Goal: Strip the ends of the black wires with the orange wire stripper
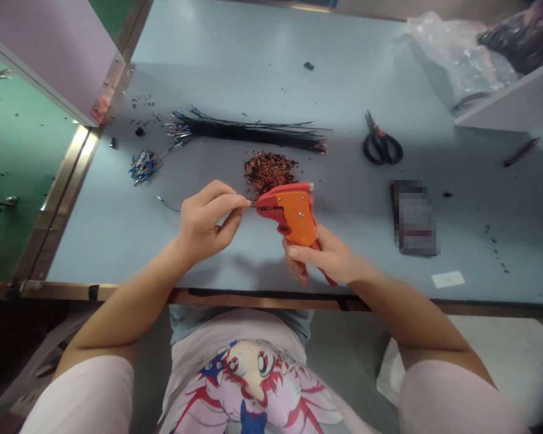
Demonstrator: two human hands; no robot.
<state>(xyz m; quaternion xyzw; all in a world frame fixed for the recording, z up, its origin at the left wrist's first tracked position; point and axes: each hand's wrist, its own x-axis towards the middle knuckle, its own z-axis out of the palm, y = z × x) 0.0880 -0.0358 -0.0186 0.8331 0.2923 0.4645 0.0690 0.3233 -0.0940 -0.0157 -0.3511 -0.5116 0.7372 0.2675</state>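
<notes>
My left hand (210, 220) pinches a thin black wire (169, 208), whose blue-tipped end sticks out to the left. The wire's other end is at the jaws of a red and orange wire stripper (294, 211); whether it lies inside them I cannot tell. Wrapped round the stripper's handles is my right hand (319, 256). Just behind the tool lies a pile of copper and black wire scraps (269, 170). Farther back, a bundle of black wires (253, 134) stretches across the table, its blue-ended terminals to the left.
A heap of blue terminals (143, 167) lies at the left. To the right are black-handled scissors (381, 144), a blurred dark object (415, 217), a white slip (447, 279) and a pen-like item (522, 152). Clear plastic bags (461, 54) sit at the back right. A pale panel (54, 48) rises at the left.
</notes>
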